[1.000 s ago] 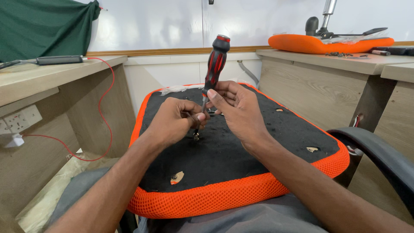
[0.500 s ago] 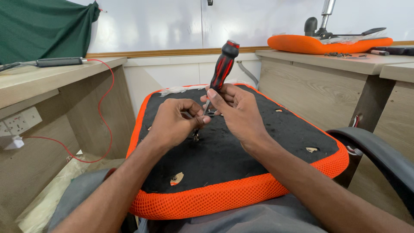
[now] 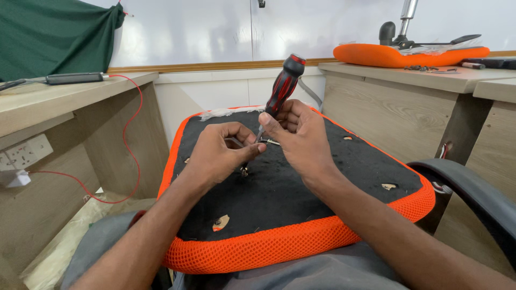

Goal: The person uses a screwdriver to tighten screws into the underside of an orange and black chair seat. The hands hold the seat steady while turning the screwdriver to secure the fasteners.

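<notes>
— What's going on over there?

— The person sits with an upturned seat cushion (image 3: 301, 215) across the lap, black underside up, orange mesh around the rim. The right hand (image 3: 301, 142) is closed around a screwdriver (image 3: 282, 88) with a red-and-black handle; the handle leans up and away to the right, and the shaft runs down between the two hands.

— And the other hand?

— The left hand (image 3: 220, 153) is curled narrow, fingertips pinched on a small metal screw (image 3: 270, 142) right at the tip of the shaft. Both hands hover just above the middle of the black underside, wrists close together, forearms reaching in from either side.

— So fastening something?

— I'd judge it's the lining-up stage: seating the tip in the screw head. It looks like fiddly work that calls for a steady pinch and a straight shaft.

— Anything else about?

— A second orange cushion (image 3: 376, 55) lies on the desk (image 3: 430, 80) at the right.
</notes>
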